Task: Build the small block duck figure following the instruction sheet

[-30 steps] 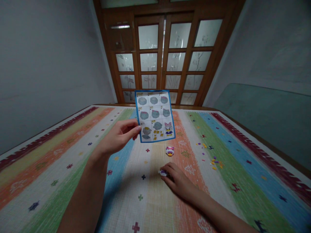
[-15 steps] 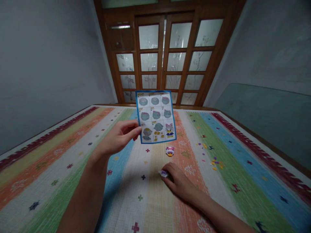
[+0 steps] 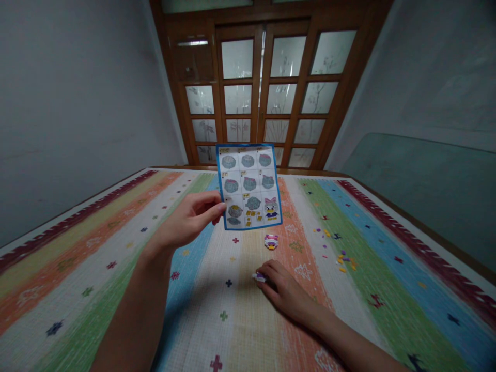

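My left hand (image 3: 197,216) pinches the lower left edge of a blue-bordered instruction sheet (image 3: 250,187), held upright above the table. Step pictures of a round brick build fill the sheet, with a figure wearing a pink bow at its lower right. Low on the cloth, my right hand (image 3: 284,288) has its fingers closed on a small white and purple brick piece (image 3: 259,277), partly hidden by the fingers. Just beyond that hand lies a pink, white and yellow brick assembly (image 3: 271,241).
Loose yellow, purple and pink bricks (image 3: 342,259) are scattered to the right on the striped tablecloth (image 3: 201,315). Wooden doors with glass panes (image 3: 267,93) stand past the table's far edge. A pale green panel (image 3: 422,191) is at the right.
The sheet's right side has shifted very slightly to the right. The piece in my right hand has turned or moved a little left; my hands stay almost in place.
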The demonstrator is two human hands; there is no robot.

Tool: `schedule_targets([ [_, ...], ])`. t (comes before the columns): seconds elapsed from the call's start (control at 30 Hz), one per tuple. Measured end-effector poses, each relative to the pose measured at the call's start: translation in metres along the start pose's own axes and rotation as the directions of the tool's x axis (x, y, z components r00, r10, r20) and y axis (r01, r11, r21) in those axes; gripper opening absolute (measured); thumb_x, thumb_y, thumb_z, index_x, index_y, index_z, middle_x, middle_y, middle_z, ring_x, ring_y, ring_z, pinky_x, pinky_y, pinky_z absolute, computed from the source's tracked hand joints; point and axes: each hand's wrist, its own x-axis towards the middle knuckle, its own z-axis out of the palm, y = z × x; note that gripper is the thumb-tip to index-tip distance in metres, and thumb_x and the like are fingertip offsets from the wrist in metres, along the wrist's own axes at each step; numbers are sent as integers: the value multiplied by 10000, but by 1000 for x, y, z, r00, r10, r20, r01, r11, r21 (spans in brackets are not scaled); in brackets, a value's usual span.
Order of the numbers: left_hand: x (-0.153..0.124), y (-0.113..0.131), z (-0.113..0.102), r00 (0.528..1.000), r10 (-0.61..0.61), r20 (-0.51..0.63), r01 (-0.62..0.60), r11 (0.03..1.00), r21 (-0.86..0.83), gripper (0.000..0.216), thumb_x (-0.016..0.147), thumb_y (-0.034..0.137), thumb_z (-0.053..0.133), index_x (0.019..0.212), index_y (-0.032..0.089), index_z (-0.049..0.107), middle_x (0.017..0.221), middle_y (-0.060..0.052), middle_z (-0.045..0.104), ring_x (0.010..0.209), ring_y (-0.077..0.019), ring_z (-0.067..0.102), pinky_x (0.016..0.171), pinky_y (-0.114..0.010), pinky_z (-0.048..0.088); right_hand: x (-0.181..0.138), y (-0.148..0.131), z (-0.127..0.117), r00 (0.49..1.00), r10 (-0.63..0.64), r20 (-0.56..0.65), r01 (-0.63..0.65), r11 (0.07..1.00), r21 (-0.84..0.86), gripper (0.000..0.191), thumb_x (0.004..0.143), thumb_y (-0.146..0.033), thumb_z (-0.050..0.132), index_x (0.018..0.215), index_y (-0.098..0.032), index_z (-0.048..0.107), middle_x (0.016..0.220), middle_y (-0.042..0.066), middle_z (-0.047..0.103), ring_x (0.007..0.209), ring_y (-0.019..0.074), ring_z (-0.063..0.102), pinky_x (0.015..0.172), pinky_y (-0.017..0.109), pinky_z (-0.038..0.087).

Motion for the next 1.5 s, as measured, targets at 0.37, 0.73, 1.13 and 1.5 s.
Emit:
schedule_targets([
  [0.37,0,1,0,1000,11,-4,-11,1000,-14,306,846,338,509,593,166,496,554,24,482,546,-105,463,515,-216,385,0,1,1,1000,4,9,-4,1000,5,136,876,-178,506,991,-164,579,968,93,581,915,194,573,826,342,489],
  [0.73,0,0,0,1000,13,0,-13,1000,-25,305,847,349,520,603,166,497,564,19,488,548,-107,468,516,-221,393,1,-1,0,1000,5,4,-5,1000,22,126,886,-196,500,982,-176,579,961,87,581,907,191,566,817,339,485],
  [1.13,-1,0,0,1000,20,0,-20,1000,-22,316,849,372,515,610,166,504,566,18,493,550,-108,476,513,-215,407,0,0,0,1000,11,9,-11,1000,18,130,877,-173,508,989,-166,574,973,90,576,926,194,558,838,343,478],
  [1.5,-1,1,0,1000,21,-2,-21,999,-37,307,845,363,521,610,166,505,568,18,490,553,-107,472,515,-215,398,1,-1,0,1000,12,-5,-12,1000,26,112,873,-175,513,962,-181,580,950,77,580,895,186,568,813,332,484],
])
